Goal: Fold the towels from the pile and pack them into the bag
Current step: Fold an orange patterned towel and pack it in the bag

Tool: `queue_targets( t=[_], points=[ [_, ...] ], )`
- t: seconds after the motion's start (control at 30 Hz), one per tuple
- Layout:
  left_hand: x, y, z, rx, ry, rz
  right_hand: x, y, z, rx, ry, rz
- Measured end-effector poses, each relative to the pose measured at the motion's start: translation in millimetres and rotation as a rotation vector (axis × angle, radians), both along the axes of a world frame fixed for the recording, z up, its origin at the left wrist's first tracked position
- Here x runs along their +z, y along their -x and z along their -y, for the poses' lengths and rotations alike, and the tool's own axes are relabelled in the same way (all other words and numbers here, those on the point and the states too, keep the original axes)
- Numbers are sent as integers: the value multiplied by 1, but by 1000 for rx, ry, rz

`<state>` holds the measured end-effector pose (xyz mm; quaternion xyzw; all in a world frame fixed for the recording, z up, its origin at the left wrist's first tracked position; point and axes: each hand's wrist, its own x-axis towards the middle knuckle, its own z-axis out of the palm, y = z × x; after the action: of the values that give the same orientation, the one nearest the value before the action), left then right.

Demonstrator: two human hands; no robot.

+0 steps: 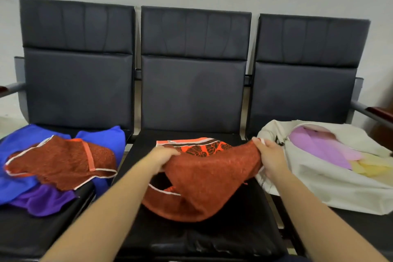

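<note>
A rust-red towel [208,178] is held over the middle seat [212,240] of a row of three dark padded seats, and it is grasped at both ends. The left grip [164,155] is curled round the towel's left upper edge, with the cloth bunched under the fingers. The right grip [270,155] is pinched on the towel's right corner, where a white hem shows, just beside the left wall of the bag [319,189]. Between the two grips the cloth is seen to sag, and its lower fold is spread towards the seat's front edge. An orange-and-black patterned face of the towel is turned up near the seat's back edge. The pile is found on the left seat [32,236]. There a second rust-red towel [61,161] with a white hem is draped on top of a blue towel [106,137], and a purple towel [46,200] is spilled out beneath them towards the seat's front edge. The cream bag is laid on the right seat [361,225] with its mouth opened upward. A lilac towel [314,144] is seen inside it, with a pale yellow towel [370,168] at its right. Both bare forearms are stretched in from the near edge of the view.
</note>
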<state>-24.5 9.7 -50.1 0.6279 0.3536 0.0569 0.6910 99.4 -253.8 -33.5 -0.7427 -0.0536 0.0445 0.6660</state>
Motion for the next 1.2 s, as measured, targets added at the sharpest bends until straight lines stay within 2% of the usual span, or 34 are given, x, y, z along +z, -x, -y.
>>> queue_targets(
  t=[0.07,0.1,0.17,0.27,0.37,0.5,0.6,0.77,0.83,0.93,1.0,1.07,1.2],
  points=[
    [35,4,-28,-77,34,-23,30,-10,0,-78,183,143],
    [54,5,-41,-87,54,-22,45,-16,-1,-109,214,210],
    [95,11,-59,-69,40,22,76,-25,-4,-167,169,319],
    [154,21,-73,-58,-22,222,129,-39,-7,-150,16,426],
    [197,30,-84,-44,-206,380,175,-48,-2,-38,45,585],
    [234,36,-93,94,-657,494,212,-47,7,27,109,715],
    [249,35,-87,171,-810,568,223,-48,13,118,98,675],
    [244,33,-85,180,-1078,413,217,-50,15,85,259,653],
    [236,33,-84,178,-1127,397,212,-48,16,140,241,603],
    [224,33,-88,168,-1108,394,206,-43,19,337,31,449],
    [216,33,-95,161,-1021,404,205,-40,19,434,-52,367],
    [207,30,-96,155,-950,383,205,-38,19,501,0,337],
    [191,23,-79,101,-915,358,205,-37,19,531,310,346]
  ],
)
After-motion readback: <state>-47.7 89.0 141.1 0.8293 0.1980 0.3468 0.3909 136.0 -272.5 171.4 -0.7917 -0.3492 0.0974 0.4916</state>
